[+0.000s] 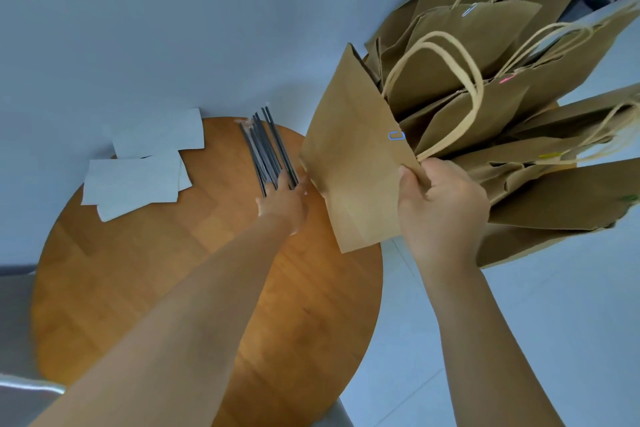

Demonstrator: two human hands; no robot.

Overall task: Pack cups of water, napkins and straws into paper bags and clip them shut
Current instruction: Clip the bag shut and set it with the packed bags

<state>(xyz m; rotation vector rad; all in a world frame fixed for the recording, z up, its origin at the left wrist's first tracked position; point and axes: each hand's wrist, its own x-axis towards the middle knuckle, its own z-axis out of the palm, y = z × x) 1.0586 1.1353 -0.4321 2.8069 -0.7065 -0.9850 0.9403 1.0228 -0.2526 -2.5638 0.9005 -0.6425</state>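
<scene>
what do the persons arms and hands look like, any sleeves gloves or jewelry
Both arms are bare as far up as the picture shows, with no sleeves in view. The left hand and right hand wear no gloves, and no rings, watch or bracelets are visible.

I see brown bags [360, 163], black straws [268, 149], white napkins [138, 180] — one blue clip [396, 135] — on an orange-brown wood-grain bench [207, 288].

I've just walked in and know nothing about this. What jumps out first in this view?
A big heap of brown paper bags fills the upper right, several clipped shut with coloured paper clips. The right hand grips the nearest bag, which has a blue clip, while the left hand reaches the black straws on the round wooden table, napkins to the left.
</scene>
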